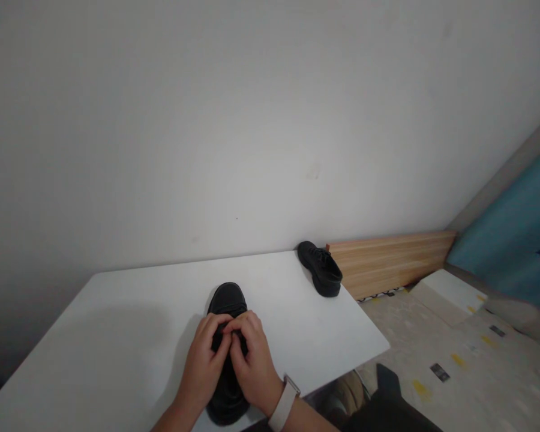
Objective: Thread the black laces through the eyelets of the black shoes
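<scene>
A black lace-up shoe [227,297] stands on the white table with its toe toward the wall. Both my hands are over its lacing, hiding most of the middle of the shoe. My left hand [204,357] comes in from the left, with thumb and forefinger pinched at the shoelace. From the right, my right hand [254,363] pinches at the same spot, its fingertips meeting those of the left. Dark lace against dark leather hardly shows between the fingers. A matching black shoe [321,267] sits at the table's back right corner, its laces visible.
The white table [117,336] meets a pale wall [234,150] at its back edge. Beyond its right side are a wooden board [391,264], a white panel [450,294] on the patterned floor and a blue curtain [517,222]. A dark object [389,384] stands below the table's front right.
</scene>
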Tool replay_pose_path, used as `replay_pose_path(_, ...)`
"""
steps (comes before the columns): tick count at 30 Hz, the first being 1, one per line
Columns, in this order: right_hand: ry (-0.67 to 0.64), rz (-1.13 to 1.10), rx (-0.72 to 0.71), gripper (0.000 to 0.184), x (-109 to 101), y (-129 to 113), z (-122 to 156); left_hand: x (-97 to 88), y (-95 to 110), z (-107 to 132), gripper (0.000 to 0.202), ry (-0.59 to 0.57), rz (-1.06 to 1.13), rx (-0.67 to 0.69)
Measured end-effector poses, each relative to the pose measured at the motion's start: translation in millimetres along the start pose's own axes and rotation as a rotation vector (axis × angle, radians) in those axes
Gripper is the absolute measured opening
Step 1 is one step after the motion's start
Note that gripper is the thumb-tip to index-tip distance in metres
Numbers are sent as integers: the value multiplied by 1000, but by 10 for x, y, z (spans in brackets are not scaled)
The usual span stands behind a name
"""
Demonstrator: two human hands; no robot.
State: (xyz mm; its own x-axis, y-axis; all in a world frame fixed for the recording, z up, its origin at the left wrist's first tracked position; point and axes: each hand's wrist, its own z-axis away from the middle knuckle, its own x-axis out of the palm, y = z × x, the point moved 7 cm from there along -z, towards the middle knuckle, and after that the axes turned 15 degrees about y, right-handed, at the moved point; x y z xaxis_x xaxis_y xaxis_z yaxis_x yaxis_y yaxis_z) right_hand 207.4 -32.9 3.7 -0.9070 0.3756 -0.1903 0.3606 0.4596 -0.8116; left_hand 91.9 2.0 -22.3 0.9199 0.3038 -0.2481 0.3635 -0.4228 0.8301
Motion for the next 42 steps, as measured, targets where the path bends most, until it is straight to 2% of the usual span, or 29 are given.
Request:
replay_pose_path(5,-56,-15,28,26,5,-36,-109,-14,65,-84,16,-41,13,-11)
replay_pose_path(10,-150,-180,249,11,-69,84,-379,-63,63,-269,15,-202,63,-113)
replay_pose_path(11,-170,-227,309,11,-90,134,-415,-83,47,-307,15,-226,58,-130)
replay_pose_path(14,-231,-298,438,29,-139,267,-460,-134,-11,-385,19,-286,49,-159)
replay_pose_path(16,-260,-229,428,32,-177,289,-487,-137,-57,-396,22,-332,78,-183)
replay_pose_path(19,-331,0,313,22,-220,209,-575,-113,-143,-368,24,-391,155,-245)
replay_pose_path(22,-416,199,205,14,-257,119,-702,-111,-252,-332,29,-396,232,-316)
replay_pose_path(25,-461,313,185,15,-306,162,-778,-122,-346,-293,35,-390,284,-352)
replay_pose_path(32,-507,294,265,13,-250,345,-519,-122,-397,-240,38,-364,295,-348)
replay_pose_path(36,-477,262,325,15,-200,349,-398,-128,-304,-257,35,-334,308,-322)
replay_pose_path(42,-450,237,353,21,-204,319,-328,-146,-147,-285,24,-303,453,-294)
